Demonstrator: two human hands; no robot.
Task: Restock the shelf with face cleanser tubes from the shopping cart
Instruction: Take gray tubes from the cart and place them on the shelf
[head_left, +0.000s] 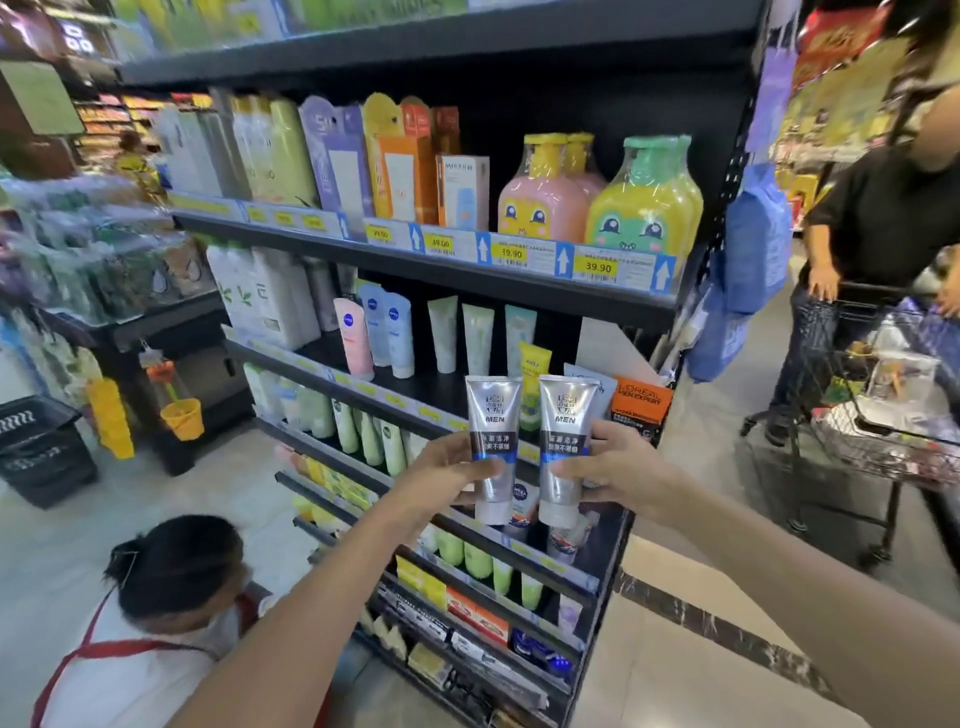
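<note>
I hold two silver and blue "MEN" face cleanser tubes upright in front of the shelf. My left hand (445, 473) grips the left tube (491, 415) by its lower half. My right hand (613, 467) grips the right tube (566, 415) the same way. Both tubes hover just before the black middle shelf (410, 387), which carries other tubes and an orange L'Oreal box (639, 405) at its right end. The shopping cart (883, 415) stands to the right, loaded with goods.
A person in a black top stands behind the cart with a hand on its handle (872, 288). Another person in a red apron (156, 623) crouches at the lower left by the bottom shelves. A black basket (41, 447) sits on the floor at far left.
</note>
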